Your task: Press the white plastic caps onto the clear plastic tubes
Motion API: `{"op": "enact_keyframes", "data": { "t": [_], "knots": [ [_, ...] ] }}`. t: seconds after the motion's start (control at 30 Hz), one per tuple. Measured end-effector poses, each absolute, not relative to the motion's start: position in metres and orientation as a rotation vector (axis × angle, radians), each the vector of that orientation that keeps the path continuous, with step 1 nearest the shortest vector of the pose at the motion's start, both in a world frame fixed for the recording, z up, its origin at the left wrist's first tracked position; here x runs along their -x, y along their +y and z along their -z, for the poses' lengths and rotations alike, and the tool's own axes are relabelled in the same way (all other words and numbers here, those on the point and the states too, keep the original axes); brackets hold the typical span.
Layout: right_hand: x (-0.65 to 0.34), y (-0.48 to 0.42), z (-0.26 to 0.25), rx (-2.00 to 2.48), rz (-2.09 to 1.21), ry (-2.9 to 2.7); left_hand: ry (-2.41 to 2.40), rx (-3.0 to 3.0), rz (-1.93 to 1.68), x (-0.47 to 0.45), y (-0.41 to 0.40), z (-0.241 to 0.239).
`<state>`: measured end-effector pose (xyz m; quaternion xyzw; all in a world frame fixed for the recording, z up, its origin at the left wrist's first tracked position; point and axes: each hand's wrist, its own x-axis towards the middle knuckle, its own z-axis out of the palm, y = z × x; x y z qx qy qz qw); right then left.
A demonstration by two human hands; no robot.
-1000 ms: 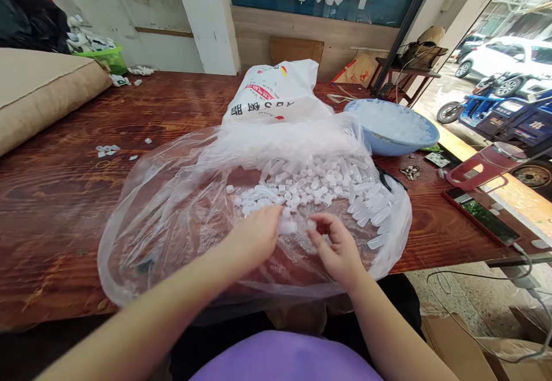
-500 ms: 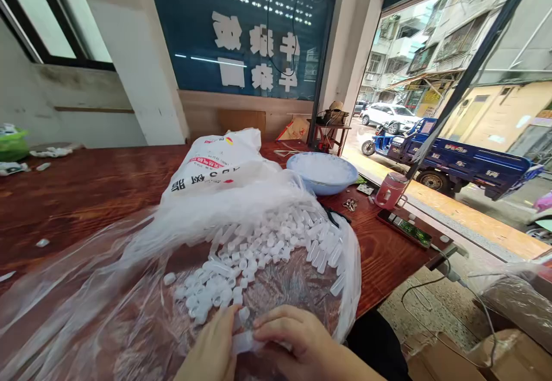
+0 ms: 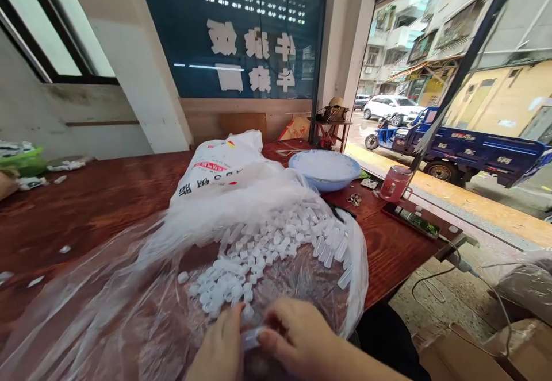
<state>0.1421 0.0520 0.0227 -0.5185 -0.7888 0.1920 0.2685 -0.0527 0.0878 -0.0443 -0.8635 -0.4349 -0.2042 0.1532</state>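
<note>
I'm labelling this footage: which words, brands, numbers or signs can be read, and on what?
"树脂": apparently upside down, on the white bag; letters beside it distorted, smaller print blurred.
"车辆": on the blue cargo tricycle; its other markings unclear.
"牛": lower row, on the dark window; the other characters look reversed and unclear.
Orange packet: print too small to read.

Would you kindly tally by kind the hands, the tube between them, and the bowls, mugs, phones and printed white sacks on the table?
Hands: 2 (left hand, right hand)
Clear tube: 1
Blue bowl: 1
Pink mug: 1
Phone: 1
Printed white sack: 1
Total: 7
</note>
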Motion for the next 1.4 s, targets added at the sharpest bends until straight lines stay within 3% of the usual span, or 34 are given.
{"op": "enact_keyframes", "data": {
  "t": [0.1, 0.27, 0.4, 0.73, 0.97, 1.2, 1.3, 1.4],
  "knots": [
    [-0.142, 0.044, -0.028, 1.278, -0.568, -2.224, -1.382, 2.525, 0.521, 0.047, 0.076, 0.036],
    [-0.137, 0.038, -0.019, 1.452, -0.824, -2.197, -1.620, 2.553, 0.332, 0.041, 0.053, 0.031],
    [-0.127, 0.037, -0.018, 1.298, -0.698, -2.307, -1.719, 2.551, 0.255, 0.044, 0.042, 0.026],
    [-0.114, 0.037, -0.028, 1.202, -0.855, -2.246, -1.778, 2.510, 0.463, 0.053, 0.042, 0.020],
    [-0.100, 0.045, -0.018, 1.505, -1.445, -1.779, -1.667, 2.423, 0.510, 0.051, 0.039, 0.018],
    [-0.110, 0.054, -0.030, 1.083, -0.709, -2.437, -1.775, 2.417, 0.474, 0.067, 0.044, 0.015],
    [-0.106, 0.054, -0.028, 1.085, -0.690, -2.481, -1.749, 2.436, 0.451, 0.070, 0.043, 0.014],
    [-0.097, 0.051, -0.025, 1.299, -0.911, -2.283, -1.747, 2.457, 0.441, 0.071, 0.042, 0.016]
  ]
}}
